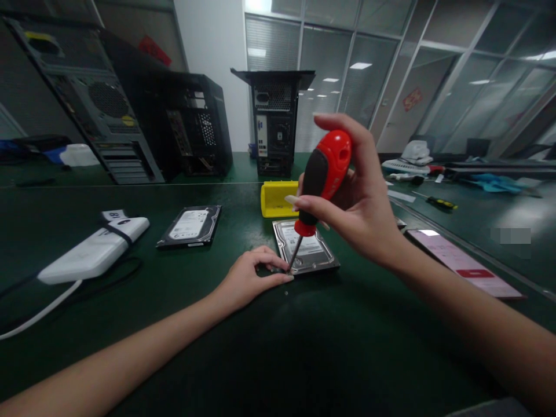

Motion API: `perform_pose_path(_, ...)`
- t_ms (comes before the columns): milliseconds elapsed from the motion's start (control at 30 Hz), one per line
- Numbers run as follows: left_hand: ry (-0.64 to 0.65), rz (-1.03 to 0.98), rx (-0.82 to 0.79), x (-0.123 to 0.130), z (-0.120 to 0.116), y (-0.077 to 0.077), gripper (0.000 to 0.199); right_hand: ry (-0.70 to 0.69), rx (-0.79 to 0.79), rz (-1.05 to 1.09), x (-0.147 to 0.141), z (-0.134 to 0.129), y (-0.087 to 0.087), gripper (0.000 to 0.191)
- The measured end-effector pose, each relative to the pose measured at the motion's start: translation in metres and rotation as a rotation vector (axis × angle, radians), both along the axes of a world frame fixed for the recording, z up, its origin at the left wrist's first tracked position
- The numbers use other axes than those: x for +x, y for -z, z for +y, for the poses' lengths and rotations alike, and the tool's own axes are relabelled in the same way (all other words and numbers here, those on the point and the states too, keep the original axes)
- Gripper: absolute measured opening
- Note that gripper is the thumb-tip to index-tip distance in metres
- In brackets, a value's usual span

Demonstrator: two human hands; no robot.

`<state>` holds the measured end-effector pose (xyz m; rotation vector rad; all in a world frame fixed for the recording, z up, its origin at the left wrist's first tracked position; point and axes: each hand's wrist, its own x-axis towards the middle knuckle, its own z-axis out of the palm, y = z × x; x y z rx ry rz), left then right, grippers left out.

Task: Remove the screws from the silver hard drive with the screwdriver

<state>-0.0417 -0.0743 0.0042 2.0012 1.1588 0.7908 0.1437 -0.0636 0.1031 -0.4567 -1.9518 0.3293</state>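
A red and black screwdriver (326, 174) is in my right hand (362, 197), its handle gripped between thumb and fingers. Its shaft slants down to the near left corner of a hard drive (310, 249), which lies flat on the green table (260, 347). At that same corner my left hand (256, 275) rests on the table, thumb and fingertips closed around the screwdriver's tip and the drive's edge. Whether those fingertips pinch a small part is hidden. A tiny bright piece (286, 293) lies just in front of the drive.
Behind the drive sits a yellow tray (278, 200). Another hard drive (190, 225) and a white power strip (95, 249) are at left. To the right lie a phone (469, 263) and a second screwdriver (441, 202). Computer cases (275, 127) stand at the back.
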Motion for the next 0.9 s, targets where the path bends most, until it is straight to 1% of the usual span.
perform_pose_path(267,-0.013,0.007,-0.020,0.0023,-0.0009,-0.0031,0.011,0.067,0.032,0.022,-0.0051,0.0070,0.0019,0.064)
perform_pose_path(433,-0.012,-0.005,-0.038,0.0024,-0.0016,-0.0049,0.010,0.068,0.022,0.015,-0.0034,0.0095,0.0013,0.063)
perform_pose_path(633,0.000,-0.032,-0.040,0.0025,-0.0003,-0.0031,0.011,0.060,0.025,0.024,-0.0043,0.0089,0.0021,0.064)
perform_pose_path(733,0.003,-0.031,-0.042,0.0025,-0.0002,-0.0032,0.011,0.079,0.022,0.018,-0.0055,0.0085,0.0025,0.065)
perform_pose_path(900,0.012,-0.020,-0.055,0.0019,-0.0008,-0.0044,0.012,0.064,0.025,0.008,-0.0063,0.0077,0.0023,0.065)
